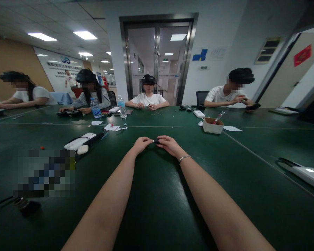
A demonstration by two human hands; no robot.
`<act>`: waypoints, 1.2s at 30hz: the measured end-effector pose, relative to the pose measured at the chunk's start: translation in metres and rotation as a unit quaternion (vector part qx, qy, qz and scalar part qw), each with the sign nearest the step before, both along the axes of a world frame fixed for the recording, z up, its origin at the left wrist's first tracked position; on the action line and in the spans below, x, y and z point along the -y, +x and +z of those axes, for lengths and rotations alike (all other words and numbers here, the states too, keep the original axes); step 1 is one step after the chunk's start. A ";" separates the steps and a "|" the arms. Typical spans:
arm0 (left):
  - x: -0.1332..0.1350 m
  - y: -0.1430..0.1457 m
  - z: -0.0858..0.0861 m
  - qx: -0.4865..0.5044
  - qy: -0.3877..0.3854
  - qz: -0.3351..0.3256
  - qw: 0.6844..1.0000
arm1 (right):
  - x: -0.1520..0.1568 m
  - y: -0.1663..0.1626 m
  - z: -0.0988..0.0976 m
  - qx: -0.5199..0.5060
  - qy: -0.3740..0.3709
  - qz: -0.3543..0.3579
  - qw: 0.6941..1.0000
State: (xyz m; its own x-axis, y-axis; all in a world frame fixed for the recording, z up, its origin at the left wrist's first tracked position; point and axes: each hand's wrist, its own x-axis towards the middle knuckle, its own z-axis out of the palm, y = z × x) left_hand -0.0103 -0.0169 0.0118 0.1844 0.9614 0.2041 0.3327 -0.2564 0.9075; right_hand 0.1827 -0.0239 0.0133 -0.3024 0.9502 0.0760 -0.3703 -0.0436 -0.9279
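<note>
The left hand (142,144) and right hand (171,145) pinch opposite ends of a small pale-tipped dark object (156,141) near the frame's centre; it looks light, stiff, perhaps slippery, best held by its ends. Beneath is a glossy green table (154,198); glass double doors (170,59) stand upper centre.

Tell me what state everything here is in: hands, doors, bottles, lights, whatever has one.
Small black object with pale tip, gripped at both ends
Left hand, pinching the pale tip
Right hand, fingers closed on the dark end
Silver metal bracelet, worn on the right wrist
Two clear plastic bottles, upright
Small beige box, open-topped, upright
Metal-framed glass double doors, shut
White ceiling lights, lit
</note>
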 end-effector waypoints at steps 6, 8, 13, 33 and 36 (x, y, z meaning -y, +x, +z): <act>0.003 0.001 0.004 0.071 0.009 -0.039 0.997 | 0.000 -0.001 0.000 0.004 -0.008 -0.008 1.000; 0.003 0.001 0.004 0.087 0.017 -0.055 0.995 | 0.000 -0.001 0.000 0.003 -0.007 -0.006 1.000; 0.004 0.004 0.005 0.081 -0.008 -0.043 0.996 | -0.001 -0.001 0.000 0.006 -0.006 -0.001 1.000; 0.001 0.005 0.000 0.063 -0.001 -0.029 0.998 | 0.001 -0.004 0.002 0.014 -0.013 -0.007 1.000; 0.002 0.005 0.002 0.060 0.001 -0.022 0.998 | 0.001 -0.004 0.002 0.013 -0.015 -0.009 1.000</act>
State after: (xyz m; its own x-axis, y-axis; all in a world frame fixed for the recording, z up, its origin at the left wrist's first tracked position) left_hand -0.0052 -0.0186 0.0133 0.2011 0.9522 0.2299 0.2089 -0.2710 0.9396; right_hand 0.1789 -0.0249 0.0153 -0.2875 0.9569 0.0402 -0.3466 -0.0648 -0.9358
